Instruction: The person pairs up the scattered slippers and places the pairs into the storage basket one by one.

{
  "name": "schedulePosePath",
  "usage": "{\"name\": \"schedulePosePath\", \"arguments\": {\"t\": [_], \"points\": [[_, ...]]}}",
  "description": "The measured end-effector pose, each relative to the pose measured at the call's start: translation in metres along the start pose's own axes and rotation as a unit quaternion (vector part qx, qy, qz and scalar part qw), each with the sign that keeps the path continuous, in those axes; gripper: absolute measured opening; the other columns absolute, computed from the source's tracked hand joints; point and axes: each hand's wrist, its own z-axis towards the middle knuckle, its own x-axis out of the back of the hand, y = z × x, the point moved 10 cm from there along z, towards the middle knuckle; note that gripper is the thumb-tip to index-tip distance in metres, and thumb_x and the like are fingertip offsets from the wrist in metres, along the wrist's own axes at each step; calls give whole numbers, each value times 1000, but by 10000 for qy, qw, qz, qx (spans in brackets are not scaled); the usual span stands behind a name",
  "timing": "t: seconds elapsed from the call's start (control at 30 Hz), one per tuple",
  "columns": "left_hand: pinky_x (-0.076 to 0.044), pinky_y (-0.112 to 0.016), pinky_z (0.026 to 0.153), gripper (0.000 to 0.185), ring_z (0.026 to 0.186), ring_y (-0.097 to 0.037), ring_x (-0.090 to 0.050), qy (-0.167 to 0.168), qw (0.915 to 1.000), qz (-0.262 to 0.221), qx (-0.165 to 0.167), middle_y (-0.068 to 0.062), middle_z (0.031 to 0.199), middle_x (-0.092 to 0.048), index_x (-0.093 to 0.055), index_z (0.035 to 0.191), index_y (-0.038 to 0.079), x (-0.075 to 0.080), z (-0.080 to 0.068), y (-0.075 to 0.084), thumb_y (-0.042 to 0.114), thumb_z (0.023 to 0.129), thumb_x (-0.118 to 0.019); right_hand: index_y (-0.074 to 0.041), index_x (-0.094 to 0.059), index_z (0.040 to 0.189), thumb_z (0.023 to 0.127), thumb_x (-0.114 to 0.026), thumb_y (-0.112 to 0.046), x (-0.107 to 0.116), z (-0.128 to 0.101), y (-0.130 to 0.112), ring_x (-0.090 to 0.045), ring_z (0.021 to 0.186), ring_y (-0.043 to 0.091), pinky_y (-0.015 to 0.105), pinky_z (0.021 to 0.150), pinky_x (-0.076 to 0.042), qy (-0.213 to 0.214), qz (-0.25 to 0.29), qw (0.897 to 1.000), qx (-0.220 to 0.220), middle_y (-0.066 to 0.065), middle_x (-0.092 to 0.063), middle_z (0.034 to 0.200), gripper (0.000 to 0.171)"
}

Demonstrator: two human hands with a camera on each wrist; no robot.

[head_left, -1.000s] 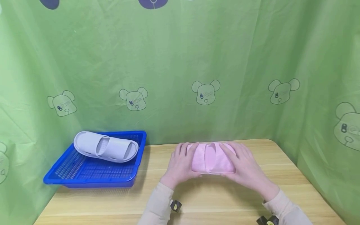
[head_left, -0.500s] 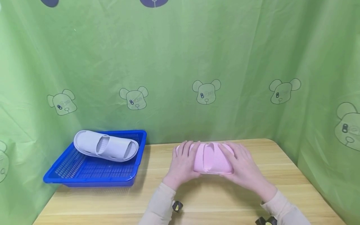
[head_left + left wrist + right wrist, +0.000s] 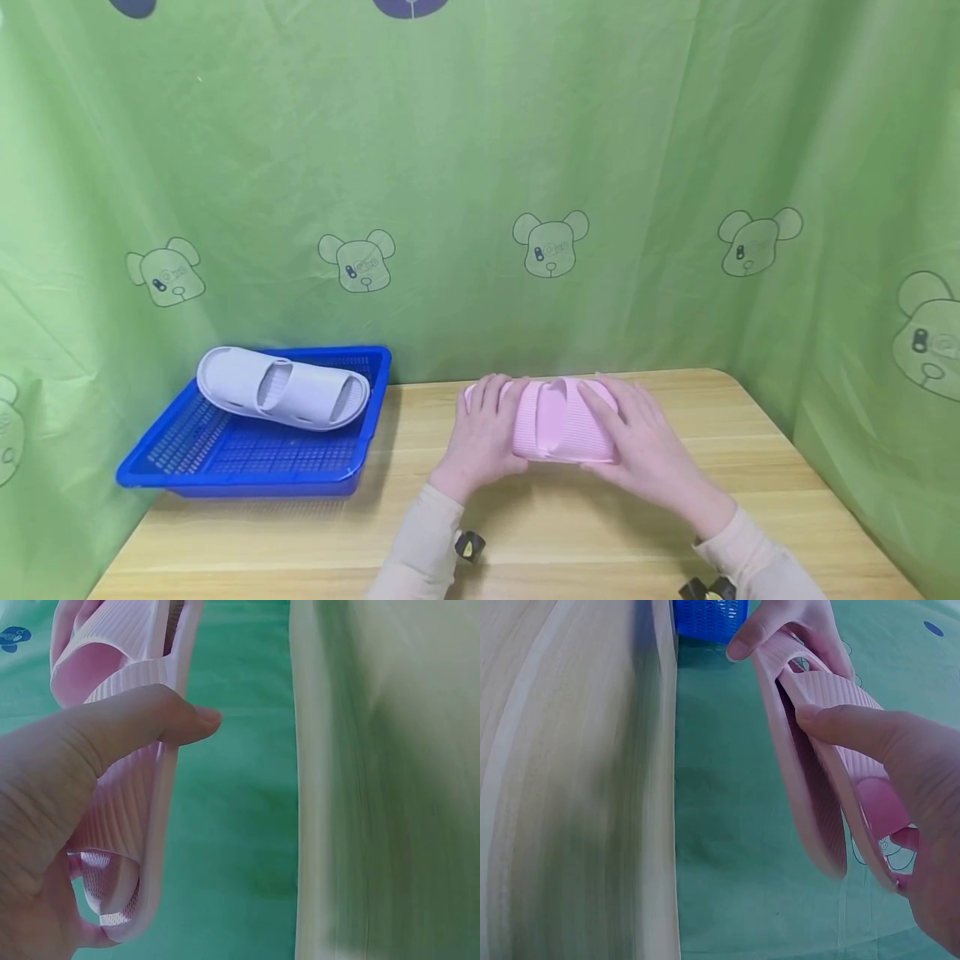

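Two pink slippers with ribbed straps are held together over the table, level with its back part in the head view. My left hand (image 3: 483, 437) grips the left end, its thumb along the edge of the near slipper (image 3: 131, 802) in the left wrist view. On the right end, my right hand (image 3: 648, 446) grips the ribbed slipper (image 3: 555, 425), its thumb across the sole edge. The right wrist view shows a second slipper (image 3: 810, 802) lying against the first, soles toward each other, with a dark narrow gap that widens toward one end.
At the left of the table (image 3: 570, 550) stands a blue plastic basket (image 3: 240, 487). A pale grey slipper pair (image 3: 300, 396) lies tilted across its back rim. A green curtain (image 3: 465, 167) with bear heads hangs behind and on both sides. Wrist cameras (image 3: 470, 546) show under the sleeves.
The pink slippers and my right hand have shifted slightly left. My left hand moved a little right, then back left, still gripping. The basket and grey slippers stay put.
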Motion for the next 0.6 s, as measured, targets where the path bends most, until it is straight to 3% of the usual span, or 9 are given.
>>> {"name": "schedulePosePath", "arguments": {"t": [0.43,0.6], "points": [[-30,-59,112,119,137,-29,-34,-164,9996,-217,105,-7,144,-38,-27,150,21,6,-1,-12,45,51,-88,-9,-43,146,69,-74,-45,2,1,-7,-35,136,45,45,125,-6,184,5,9991,370,25,-39,148,90],[-32,-58,111,118,135,-29,-35,-78,9995,-298,120,-8,142,-40,-29,149,20,11,-1,-17,44,51,-89,-8,-46,143,70,-73,-42,5,1,-9,-35,135,45,41,126,-4,300,44,9984,487,25,-40,147,84]]}}
